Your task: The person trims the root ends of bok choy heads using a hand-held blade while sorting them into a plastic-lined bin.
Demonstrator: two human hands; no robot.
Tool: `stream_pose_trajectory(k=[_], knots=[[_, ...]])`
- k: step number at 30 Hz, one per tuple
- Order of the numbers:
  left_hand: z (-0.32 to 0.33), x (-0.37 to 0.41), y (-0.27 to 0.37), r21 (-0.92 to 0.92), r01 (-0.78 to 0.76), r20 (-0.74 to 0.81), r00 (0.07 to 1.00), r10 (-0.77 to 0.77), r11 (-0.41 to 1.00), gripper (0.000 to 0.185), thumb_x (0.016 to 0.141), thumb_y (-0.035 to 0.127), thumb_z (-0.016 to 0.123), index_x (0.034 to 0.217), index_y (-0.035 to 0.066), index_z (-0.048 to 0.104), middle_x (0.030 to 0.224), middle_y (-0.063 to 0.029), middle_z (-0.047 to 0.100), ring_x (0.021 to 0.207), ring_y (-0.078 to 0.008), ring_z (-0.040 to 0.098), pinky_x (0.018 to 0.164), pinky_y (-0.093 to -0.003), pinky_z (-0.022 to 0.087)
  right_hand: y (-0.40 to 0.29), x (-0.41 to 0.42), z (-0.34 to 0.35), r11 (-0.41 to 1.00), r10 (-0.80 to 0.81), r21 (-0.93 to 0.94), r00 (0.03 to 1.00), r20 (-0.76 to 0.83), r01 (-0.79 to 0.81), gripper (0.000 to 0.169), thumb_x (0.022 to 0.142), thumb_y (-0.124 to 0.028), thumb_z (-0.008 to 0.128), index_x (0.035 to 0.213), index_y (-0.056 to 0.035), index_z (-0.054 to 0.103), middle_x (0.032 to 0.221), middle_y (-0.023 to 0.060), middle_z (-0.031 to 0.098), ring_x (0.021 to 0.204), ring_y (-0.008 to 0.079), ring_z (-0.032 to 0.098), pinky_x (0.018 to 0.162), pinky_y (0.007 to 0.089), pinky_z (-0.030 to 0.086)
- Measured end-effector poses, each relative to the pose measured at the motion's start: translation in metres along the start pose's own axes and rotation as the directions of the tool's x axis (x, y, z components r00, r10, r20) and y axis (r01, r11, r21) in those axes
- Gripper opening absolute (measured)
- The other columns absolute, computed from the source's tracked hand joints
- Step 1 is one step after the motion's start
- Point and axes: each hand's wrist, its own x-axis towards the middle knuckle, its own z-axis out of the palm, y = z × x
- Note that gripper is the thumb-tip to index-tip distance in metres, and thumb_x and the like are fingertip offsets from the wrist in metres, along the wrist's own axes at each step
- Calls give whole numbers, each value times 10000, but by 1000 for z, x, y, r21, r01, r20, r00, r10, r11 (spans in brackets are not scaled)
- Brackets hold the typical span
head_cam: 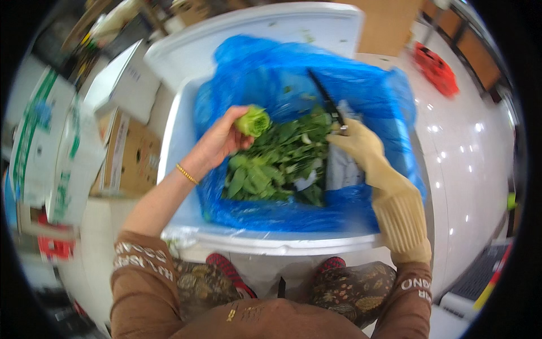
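My left hand (226, 133) is bare, with a gold bracelet at the wrist, and holds the cut end of a green leafy vegetable head (253, 121). On my right hand (358, 142) is a pale yellow glove; it grips a black knife (322, 91) whose blade points up and away to the left. Below both hands, green leafy vegetables (281, 156) lie in a blue plastic bag (262, 216) lining a white foam box (271, 245). A greyish sheet or packet (344, 167) is beside the leaves, partly under my right hand.
A white foam lid (254, 29) leans behind the box. Cardboard (137, 156) and white boxes (123, 84) stand to the left, near a green-striped foam box (34, 144). A red plastic bag (436, 70) lies on the tiled floor to the right.
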Motion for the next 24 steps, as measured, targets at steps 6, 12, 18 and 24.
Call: stream_pose_trajectory(k=[6,12,18,24], knots=[[15,-23,-25,767,-561,637,724,264,-312,480,738,147,804,1136,55,551,1020,-165,626,901,-334,670,733,-398,569,11,4,25,975,-133,191,986,97,113,410,873,-277,718,1194,-36,639,1028,29,690,897,132,609,826,290,468],[-82,-178,46,695,-230,-313,756,575,681,517,862,279,728,1285,55,529,1131,-101,672,941,-178,675,762,-308,559,18,-7,28,996,-46,-72,996,72,52,303,859,-276,715,1069,-58,700,888,-8,631,798,109,562,760,264,435],[-253,-379,-111,111,-111,-937,319,141,988,477,923,330,688,1225,-28,596,1113,-88,635,939,-126,612,796,-261,522,9,-3,39,992,109,42,966,235,-122,325,840,-230,745,1118,-65,712,851,-42,618,731,66,519,664,247,407],[-252,-404,-228,-75,-38,-997,36,-74,996,440,901,241,703,1227,-23,572,989,-49,628,801,-103,575,736,-266,498,14,8,52,997,69,-33,969,239,-63,274,849,-220,736,1081,-79,694,810,-48,595,716,71,523,647,253,405]])
